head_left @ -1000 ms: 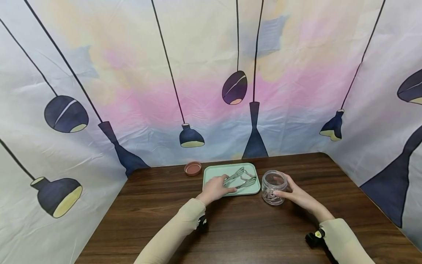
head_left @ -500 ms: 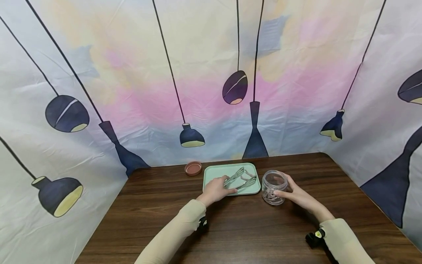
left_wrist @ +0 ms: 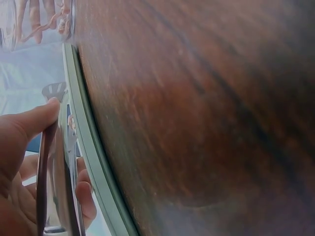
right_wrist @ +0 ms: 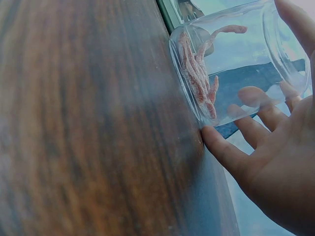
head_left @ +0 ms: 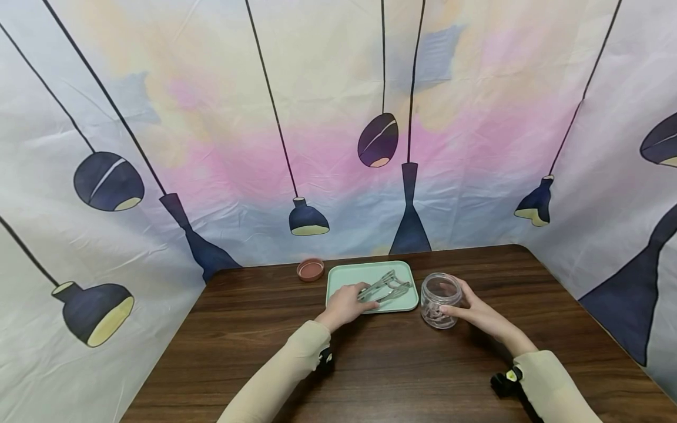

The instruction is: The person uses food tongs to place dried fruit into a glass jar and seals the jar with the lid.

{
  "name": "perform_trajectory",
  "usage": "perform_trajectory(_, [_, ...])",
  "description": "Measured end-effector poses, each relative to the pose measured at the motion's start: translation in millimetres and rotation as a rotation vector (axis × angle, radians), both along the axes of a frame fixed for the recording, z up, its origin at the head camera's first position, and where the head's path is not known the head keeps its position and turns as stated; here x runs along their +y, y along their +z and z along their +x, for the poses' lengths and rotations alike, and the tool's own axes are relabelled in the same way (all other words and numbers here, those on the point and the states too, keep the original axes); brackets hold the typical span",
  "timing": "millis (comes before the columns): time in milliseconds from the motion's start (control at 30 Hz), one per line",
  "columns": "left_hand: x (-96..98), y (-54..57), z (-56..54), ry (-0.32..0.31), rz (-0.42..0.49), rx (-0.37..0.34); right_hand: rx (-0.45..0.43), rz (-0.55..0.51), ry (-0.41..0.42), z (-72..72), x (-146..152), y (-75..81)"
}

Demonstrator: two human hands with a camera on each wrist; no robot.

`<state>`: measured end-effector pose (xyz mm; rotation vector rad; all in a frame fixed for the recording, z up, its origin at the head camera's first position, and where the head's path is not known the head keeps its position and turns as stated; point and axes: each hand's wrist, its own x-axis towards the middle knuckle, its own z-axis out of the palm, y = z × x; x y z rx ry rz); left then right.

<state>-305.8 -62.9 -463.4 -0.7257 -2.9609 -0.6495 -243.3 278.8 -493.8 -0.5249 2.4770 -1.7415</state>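
My left hand (head_left: 346, 305) holds a pair of metal tongs (head_left: 379, 285) low over the pale green tray (head_left: 346, 274). In the left wrist view, thumb and fingers lie on opposite sides of the tongs (left_wrist: 61, 182). Thin pinkish strips lie on the tray near the tong tips; whether the tips touch them I cannot tell. Just right of the tray stands a clear jar (head_left: 435, 289), upright and without a lid. My right hand (head_left: 480, 312) grips its right side. Several wrinkled, reddish dried strips (right_wrist: 197, 73) lie at the jar's bottom in the right wrist view.
A round reddish-brown lid (head_left: 310, 270) lies left of the tray, near the back edge of the dark wooden table (head_left: 381, 364). Behind the table hangs a cloth (head_left: 338, 135) printed with lamps.
The two arms of the tongs have come closer together at their far ends. Both hands, the jar and the tray stay where they were.
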Motion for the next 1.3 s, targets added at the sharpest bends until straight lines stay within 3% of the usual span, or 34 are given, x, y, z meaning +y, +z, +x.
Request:
perform_trajectory(267, [-0.3, 1.5, 3.6, -0.019, 0.001, 0.013, 0.002, -0.005, 0.007, -1.0, 1.2, -1.2])
perform_trajectory(600, [2.4, 0.8, 7.5, -0.041, -0.009, 0.099, 0.005, -0.018, 0.01, -0.7, 0.8, -0.7])
perform_trajectory(1300, [4.2, -1.4, 8.9, -0.067, -0.001, 0.162, 0.004, 0.003, -0.008, -0.6, 0.2, -1.2])
